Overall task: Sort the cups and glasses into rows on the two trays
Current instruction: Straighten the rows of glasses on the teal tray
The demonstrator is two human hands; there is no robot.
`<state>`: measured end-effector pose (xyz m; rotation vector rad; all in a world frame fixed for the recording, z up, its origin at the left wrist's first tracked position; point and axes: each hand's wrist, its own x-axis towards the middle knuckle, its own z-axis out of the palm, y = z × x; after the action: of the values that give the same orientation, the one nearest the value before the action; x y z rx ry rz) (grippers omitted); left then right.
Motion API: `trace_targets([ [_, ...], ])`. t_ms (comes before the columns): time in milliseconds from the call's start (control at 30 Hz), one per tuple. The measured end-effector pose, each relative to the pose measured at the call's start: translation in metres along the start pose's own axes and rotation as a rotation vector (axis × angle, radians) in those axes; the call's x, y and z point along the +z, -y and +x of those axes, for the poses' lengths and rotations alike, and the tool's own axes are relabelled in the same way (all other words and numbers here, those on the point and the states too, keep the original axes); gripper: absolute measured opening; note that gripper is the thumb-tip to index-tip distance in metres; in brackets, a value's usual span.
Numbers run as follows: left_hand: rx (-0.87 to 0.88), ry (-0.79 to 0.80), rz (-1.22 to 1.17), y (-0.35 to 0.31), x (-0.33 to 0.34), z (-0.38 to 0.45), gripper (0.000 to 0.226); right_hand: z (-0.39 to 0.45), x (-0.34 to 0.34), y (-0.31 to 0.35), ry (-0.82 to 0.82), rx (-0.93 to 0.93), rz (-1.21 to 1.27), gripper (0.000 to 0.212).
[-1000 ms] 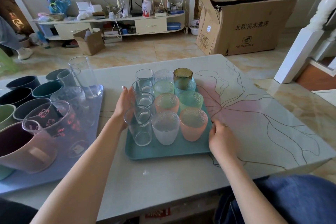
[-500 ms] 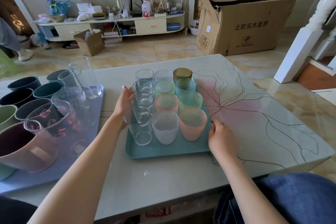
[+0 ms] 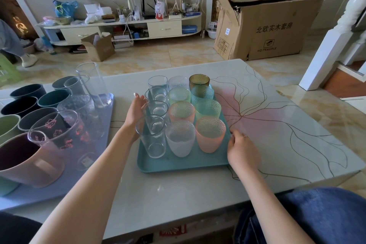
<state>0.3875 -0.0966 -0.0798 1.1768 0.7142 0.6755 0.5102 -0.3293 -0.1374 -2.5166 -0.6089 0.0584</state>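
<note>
Bracing teal tray (image 3: 184, 163) from both sides. Left hand (image 3: 134, 114): fingers straight, flat vs tray's left edge / clear-glass column, gripping nothing. Right hand (image 3: 240, 149): fingers curled onto right rim near peach cup (image 3: 210, 134); pinch vs plain rest, can't tell. Tray sits mid-table (image 3: 277, 134), 3 cols x 4 rows: clear glasses (image 3: 153, 136) left, frosted/tinted cups mid + right. Lavender tray (image 3: 59, 190) at far left w/ mugs, tall glasses. Handling est.: glass = fragile, smooth, slippery; tall ones top-heavy, packed touching, prob clink/tip if jerked. Loaded tray likely heavy, plastic may flex. Take rim at both long edges, slide slow, keep flat, no lift.
</note>
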Motion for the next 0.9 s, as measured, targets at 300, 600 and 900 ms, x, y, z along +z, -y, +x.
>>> trace_targets([
  [300, -0.069, -0.092, 0.023, -0.001, -0.008, -0.012, 0.054, 0.0, -0.001, 0.0, 0.002, -0.001, -0.021, 0.033],
  [600, 0.033, -0.176, 0.015, 0.023, -0.027, -0.054, 0.049, 0.0, -0.001, 0.0, -0.006, -0.012, -0.012, 0.035],
  [900, 0.145, -0.312, 0.887, 0.061, -0.032, -0.066, 0.037, 0.002, -0.004, 0.005, 0.059, -0.001, -0.126, 0.031],
])
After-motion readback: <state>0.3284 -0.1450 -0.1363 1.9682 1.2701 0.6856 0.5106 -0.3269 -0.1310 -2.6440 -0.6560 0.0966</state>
